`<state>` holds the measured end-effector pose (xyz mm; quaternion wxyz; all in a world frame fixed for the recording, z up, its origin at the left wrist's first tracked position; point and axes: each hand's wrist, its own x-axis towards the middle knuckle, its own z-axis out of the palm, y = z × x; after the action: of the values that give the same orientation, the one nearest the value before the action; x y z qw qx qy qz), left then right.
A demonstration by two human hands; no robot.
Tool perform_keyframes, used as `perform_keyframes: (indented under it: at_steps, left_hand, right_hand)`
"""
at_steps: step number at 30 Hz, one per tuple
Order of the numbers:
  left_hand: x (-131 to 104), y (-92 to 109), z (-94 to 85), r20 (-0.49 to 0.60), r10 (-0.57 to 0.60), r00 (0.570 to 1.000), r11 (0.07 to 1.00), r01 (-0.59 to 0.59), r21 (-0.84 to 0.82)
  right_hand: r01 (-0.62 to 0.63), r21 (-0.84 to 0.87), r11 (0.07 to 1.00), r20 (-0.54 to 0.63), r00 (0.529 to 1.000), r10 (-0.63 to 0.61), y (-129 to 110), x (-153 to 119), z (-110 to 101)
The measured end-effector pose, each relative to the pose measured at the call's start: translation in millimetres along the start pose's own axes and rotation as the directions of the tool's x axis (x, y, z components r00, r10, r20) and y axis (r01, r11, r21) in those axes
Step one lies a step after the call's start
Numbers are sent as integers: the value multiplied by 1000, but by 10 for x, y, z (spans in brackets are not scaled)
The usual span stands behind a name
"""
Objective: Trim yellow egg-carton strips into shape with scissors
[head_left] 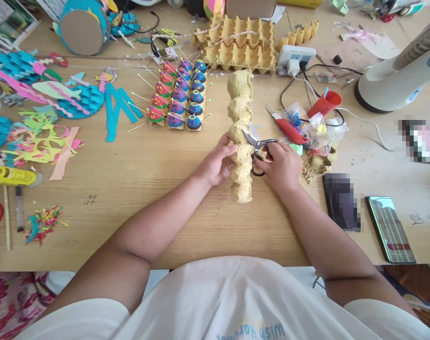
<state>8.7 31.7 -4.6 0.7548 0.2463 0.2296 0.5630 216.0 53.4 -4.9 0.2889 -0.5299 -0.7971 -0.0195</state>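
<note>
My left hand grips a strip of egg carton, a row of several tan cups running away from me. In my right hand are scissors with black handles. Their blades are apart and lie against the strip's right side, near its middle; whether they have cut into it I cannot tell. Some of my left fingers are hidden behind the strip. Beyond the strip, to the left, stand painted egg-carton caterpillars in red, purple and blue, with thin sticks as feelers.
Uncut egg trays lie at the back by a power strip. Right of my hands are a red cup, plastic bags and two phones. Paper scraps, blue strips and a glue bottle lie left.
</note>
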Motion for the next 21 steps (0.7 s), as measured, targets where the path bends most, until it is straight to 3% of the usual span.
perform_keyframes:
  at_steps: [15, 21]
  left_hand:
    - [-6, 15, 17, -37, -1, 999, 999, 3, 35]
    - [10, 13, -12, -25, -9, 1000, 1000, 10, 12]
  right_hand:
    - [-36, -44, 998, 16, 999, 37, -1, -14, 9]
    - [-107, 27, 994, 41, 994, 106, 7, 2, 13]
